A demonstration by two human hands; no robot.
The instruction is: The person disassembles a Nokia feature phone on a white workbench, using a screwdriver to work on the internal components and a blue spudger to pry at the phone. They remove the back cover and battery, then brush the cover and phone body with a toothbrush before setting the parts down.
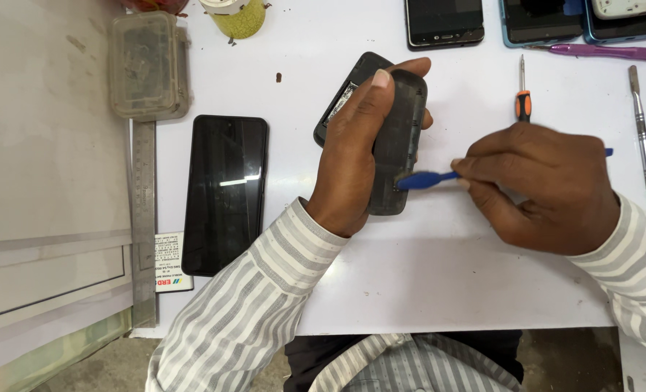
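My left hand (355, 156) grips a dark phone (397, 138) with its back cover, held on edge above the white table (410, 268); part of the phone's body shows behind my fingers. My right hand (544, 189) pinches a blue plastic pry tool (424, 179). The tool's flat tip touches the lower edge of the phone, at the seam of the cover. The tool's far end sticks out past my knuckles.
A black smartphone (225, 192) lies face up at left, beside a metal ruler (143, 218) and a grey plastic box (147, 65). An orange-handled screwdriver (524, 94), a metal spudger (642, 138), a purple tool (606, 51) and several phones (445, 22) lie along the back.
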